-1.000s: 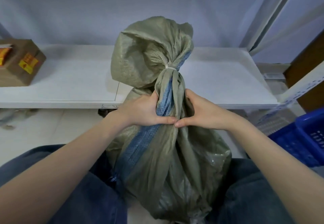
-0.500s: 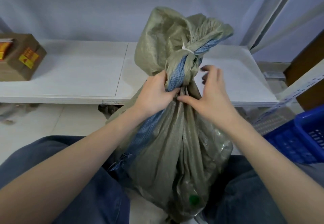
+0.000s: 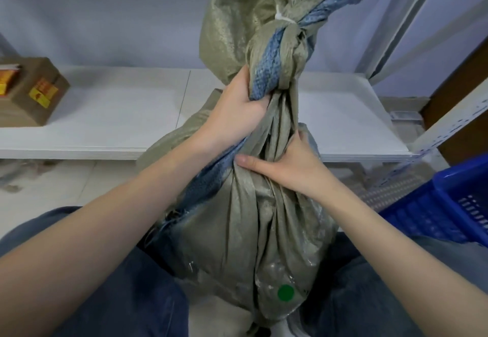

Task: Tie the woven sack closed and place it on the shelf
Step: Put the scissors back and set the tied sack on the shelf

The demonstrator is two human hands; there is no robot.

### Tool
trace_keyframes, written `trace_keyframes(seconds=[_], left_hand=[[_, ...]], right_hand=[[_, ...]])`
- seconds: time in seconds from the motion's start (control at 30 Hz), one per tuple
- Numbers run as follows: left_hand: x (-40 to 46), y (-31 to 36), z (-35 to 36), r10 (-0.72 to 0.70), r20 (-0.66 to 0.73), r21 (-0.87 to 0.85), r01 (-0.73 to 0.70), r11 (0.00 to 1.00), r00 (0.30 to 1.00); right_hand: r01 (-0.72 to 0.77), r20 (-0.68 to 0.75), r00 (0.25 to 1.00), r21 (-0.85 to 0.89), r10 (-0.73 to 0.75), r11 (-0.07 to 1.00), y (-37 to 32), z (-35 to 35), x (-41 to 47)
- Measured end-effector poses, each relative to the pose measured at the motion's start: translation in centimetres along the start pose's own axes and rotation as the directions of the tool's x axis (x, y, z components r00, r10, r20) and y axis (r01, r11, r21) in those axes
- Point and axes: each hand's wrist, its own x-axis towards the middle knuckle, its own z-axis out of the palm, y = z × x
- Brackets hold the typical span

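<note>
The olive-green woven sack (image 3: 237,231) with a blue stripe stands between my knees, its neck twisted into a knot (image 3: 285,54) bound by a white tie (image 3: 284,18). My left hand (image 3: 237,109) grips the neck just under the knot. Lower down, my right hand (image 3: 287,162) presses on the gathered fabric, its thumb pointing left. A low white shelf (image 3: 105,115) runs across behind the sack.
A brown cardboard box (image 3: 29,93) with yellow labels sits on the shelf's left end. A blue plastic crate (image 3: 449,204) stands at the right. A white perforated shelf upright (image 3: 449,125) slants at the right. Pale floor tiles lie below the shelf.
The sack has risen, and its knot now sits higher in view. My right hand has dropped from beside the knot to the fabric lower on the neck.
</note>
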Motion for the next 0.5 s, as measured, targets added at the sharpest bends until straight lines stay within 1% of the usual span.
trace_keyframes(seconds=[0.07, 0.13, 0.27, 0.37, 0.5], left_hand=[[0.5, 0.9, -0.3, 0.014, 0.035, -0.002, -0.014, 1.000, 0.999], [0.7, 1.8, -0.6, 0.025, 0.065, 0.012, -0.026, 1.000, 0.998], [0.7, 4.1, -0.9, 0.094, 0.081, 0.054, -0.099, 0.994, 0.992], [0.7, 6.1, -1.4, 0.143, 0.063, 0.059, -0.147, 0.987, 0.988], [0.5, 8.5, -1.6, 0.218, 0.084, 0.061, -0.223, 0.973, 0.972]], right_hand=[[0.014, -0.102, 0.995, 0.014, -0.013, 1.000, -0.7, 0.0, -0.1], [0.014, -0.150, 0.989, 0.007, -0.013, 1.000, -1.2, -0.5, -0.4], [0.044, -0.197, 0.980, 0.010, -0.041, 0.999, -2.4, -1.7, -1.2], [0.067, -0.210, 0.976, 0.035, -0.058, 0.997, -3.6, -2.9, -1.7], [0.120, -0.239, 0.965, 0.035, -0.108, 0.992, -5.0, -4.4, -2.7]])
